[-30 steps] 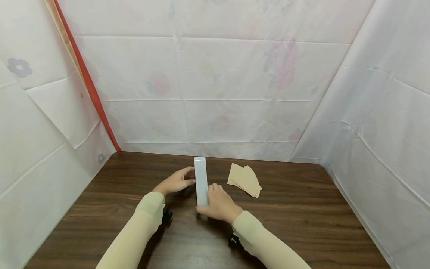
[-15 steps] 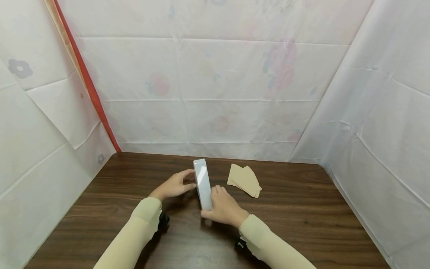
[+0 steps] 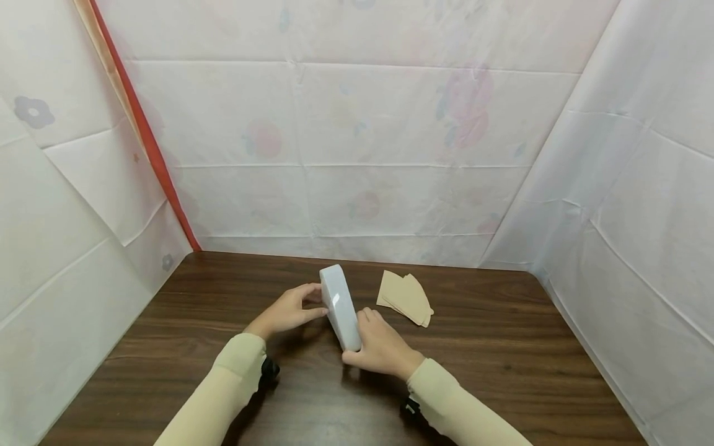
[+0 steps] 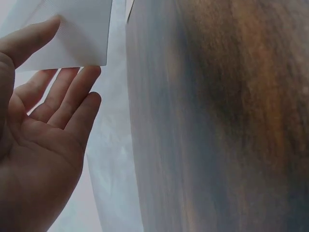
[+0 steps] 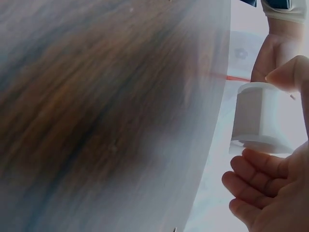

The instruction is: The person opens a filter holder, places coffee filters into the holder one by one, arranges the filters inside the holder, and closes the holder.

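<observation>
A slim white plastic case (image 3: 341, 310), shaped like a coffee filter holder, stands tilted above the table's middle, held between both hands. My left hand (image 3: 287, 310) grips its left side; in the left wrist view the thumb (image 4: 36, 38) lies on a flat white panel (image 4: 82, 36) while the fingers go behind its edge. My right hand (image 3: 382, 344) holds the near right end, thumb at the front and fingers along the right side. Seen from the right wrist, the case (image 5: 248, 111) has a flared rim between thumb and fingers. What the case contains is hidden.
Several tan cone-shaped paper coffee filters (image 3: 408, 300) lie overlapping to the right of the case. The dark wood-grain table (image 3: 491, 371) runs back to pale printed sheets (image 3: 334, 198) that enclose it on three sides. A red strip (image 3: 150, 142) hangs at the back left corner.
The near end of the case has swung to the right with my right hand, so it now leans and shows more of its left face. My left hand has shifted slightly toward me. The filters stay put.
</observation>
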A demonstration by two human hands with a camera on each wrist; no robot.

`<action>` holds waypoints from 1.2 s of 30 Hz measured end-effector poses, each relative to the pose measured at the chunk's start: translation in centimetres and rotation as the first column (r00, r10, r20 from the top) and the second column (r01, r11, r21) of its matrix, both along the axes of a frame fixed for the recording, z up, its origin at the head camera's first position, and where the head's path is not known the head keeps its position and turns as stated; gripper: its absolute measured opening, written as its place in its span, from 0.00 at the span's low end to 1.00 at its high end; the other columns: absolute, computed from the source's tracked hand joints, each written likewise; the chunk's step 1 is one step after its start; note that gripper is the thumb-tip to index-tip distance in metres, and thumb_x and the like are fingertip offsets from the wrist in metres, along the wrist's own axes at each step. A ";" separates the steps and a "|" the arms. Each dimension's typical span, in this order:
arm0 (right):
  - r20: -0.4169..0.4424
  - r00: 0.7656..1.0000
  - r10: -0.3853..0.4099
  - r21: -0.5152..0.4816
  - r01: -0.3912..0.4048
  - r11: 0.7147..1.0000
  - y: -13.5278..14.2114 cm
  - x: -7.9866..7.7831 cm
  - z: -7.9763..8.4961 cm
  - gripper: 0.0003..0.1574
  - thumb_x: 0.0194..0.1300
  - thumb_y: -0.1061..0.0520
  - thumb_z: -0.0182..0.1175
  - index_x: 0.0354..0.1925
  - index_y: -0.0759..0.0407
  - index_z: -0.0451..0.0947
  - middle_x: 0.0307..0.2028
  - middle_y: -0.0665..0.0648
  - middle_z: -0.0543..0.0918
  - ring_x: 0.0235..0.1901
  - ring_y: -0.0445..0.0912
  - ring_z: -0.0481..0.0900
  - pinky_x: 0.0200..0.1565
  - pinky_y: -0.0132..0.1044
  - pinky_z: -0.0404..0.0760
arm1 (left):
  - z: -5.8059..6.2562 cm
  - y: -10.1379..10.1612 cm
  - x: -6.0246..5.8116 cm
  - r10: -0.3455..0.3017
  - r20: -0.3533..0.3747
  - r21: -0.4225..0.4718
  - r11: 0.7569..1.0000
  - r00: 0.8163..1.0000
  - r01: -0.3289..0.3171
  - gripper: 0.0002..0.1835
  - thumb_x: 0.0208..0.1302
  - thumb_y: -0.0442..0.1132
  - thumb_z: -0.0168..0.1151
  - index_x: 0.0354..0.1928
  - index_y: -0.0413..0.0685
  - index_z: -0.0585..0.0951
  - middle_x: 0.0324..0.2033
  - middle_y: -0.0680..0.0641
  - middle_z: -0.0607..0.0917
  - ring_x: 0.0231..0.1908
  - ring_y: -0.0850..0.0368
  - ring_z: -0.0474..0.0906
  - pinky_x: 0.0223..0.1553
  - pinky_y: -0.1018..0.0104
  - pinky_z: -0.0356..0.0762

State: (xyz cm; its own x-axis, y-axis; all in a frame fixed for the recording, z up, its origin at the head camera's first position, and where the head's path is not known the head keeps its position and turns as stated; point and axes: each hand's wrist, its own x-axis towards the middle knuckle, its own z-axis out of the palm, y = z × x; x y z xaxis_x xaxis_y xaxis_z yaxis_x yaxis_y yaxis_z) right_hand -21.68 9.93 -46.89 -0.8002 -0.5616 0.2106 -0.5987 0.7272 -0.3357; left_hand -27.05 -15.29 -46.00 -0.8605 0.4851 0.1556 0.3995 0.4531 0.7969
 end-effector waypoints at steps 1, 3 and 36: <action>0.006 1.000 0.003 -0.004 -0.003 1.000 0.2 0.0 0.0 0.37 0.50 0.43 0.64 0.52 0.65 0.71 0.40 0.50 0.71 0.38 0.43 0.67 0.38 0.34 0.74 | 0.0 0.0 0.1 0.002 -0.001 0.001 1.000 1.000 -0.002 0.29 0.67 0.46 0.69 0.66 0.44 0.74 0.56 0.46 0.81 0.56 0.47 0.78 0.58 0.45 0.74; 0.018 1.000 0.016 -0.015 -0.015 1.000 0.5 0.0 -0.1 0.37 0.51 0.44 0.64 0.54 0.65 0.71 0.42 0.51 0.72 0.39 0.43 0.68 0.39 0.34 0.74 | -0.1 0.0 0.1 0.007 -0.005 0.007 1.000 1.000 -0.007 0.28 0.66 0.47 0.70 0.65 0.46 0.75 0.55 0.47 0.81 0.55 0.48 0.79 0.57 0.46 0.74; 0.071 0.966 0.248 -0.146 -0.236 0.961 5.1 -1.0 0.3 0.22 0.57 0.55 0.65 0.51 0.54 0.76 0.43 0.45 0.77 0.40 0.39 0.74 0.40 0.33 0.76 | -1.1 0.6 2.5 0.004 0.121 0.130 0.991 0.993 -0.020 0.25 0.54 0.51 0.78 0.51 0.54 0.78 0.45 0.54 0.85 0.46 0.57 0.83 0.47 0.63 0.81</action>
State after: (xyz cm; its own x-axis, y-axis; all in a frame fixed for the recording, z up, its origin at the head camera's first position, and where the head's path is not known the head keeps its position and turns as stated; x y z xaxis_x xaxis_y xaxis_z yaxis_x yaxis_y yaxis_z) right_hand -22.72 15.00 -46.61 -0.6623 -0.7120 0.2332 -0.7153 0.5083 -0.4795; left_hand -24.52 -14.72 -47.05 -0.8825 0.4567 0.1124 0.2927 0.3462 0.8913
